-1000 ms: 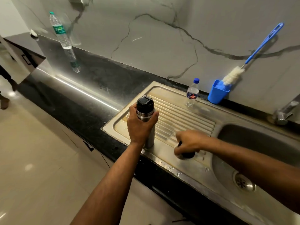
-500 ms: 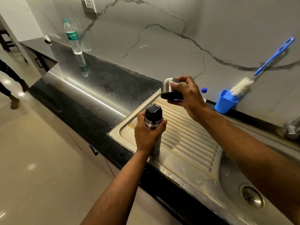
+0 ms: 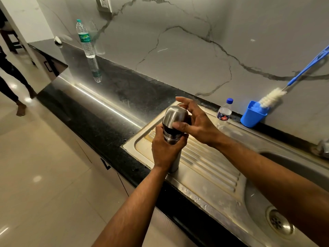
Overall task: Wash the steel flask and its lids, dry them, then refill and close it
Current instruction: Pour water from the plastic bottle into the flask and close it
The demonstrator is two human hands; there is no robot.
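I see my left hand (image 3: 167,148) wrapped around the upper body of the steel flask (image 3: 173,139), fingers curled tight round it just under the neck, forearm reaching up from the bottom of the view. My right hand (image 3: 194,122) comes in from the right and pinches the steel cup lid (image 3: 175,115) between thumb and fingers, with the index finger lifted straight and free above it. The lid sits on top of the flask, tilted slightly away from me.

The flask stands upright on the ribbed drainboard (image 3: 204,166) of the stainless sink (image 3: 258,202), near its left front corner. I count one flask, one steel lid, and two plastic water bottles: a tall one (image 3: 85,40) far back on the black countertop (image 3: 110,97) against the marble wall, and a small blue-capped one (image 3: 224,113) at the back edge of the drainboard. One blue cup (image 3: 252,115) stands just beside the small bottle, holding one bottle brush (image 3: 272,96) with a blue handle leaning on the wall. The drain (image 3: 278,222) lies at lower right, partly behind my right forearm. Someone's legs (image 3: 16,82) show at far left on the tiled floor.
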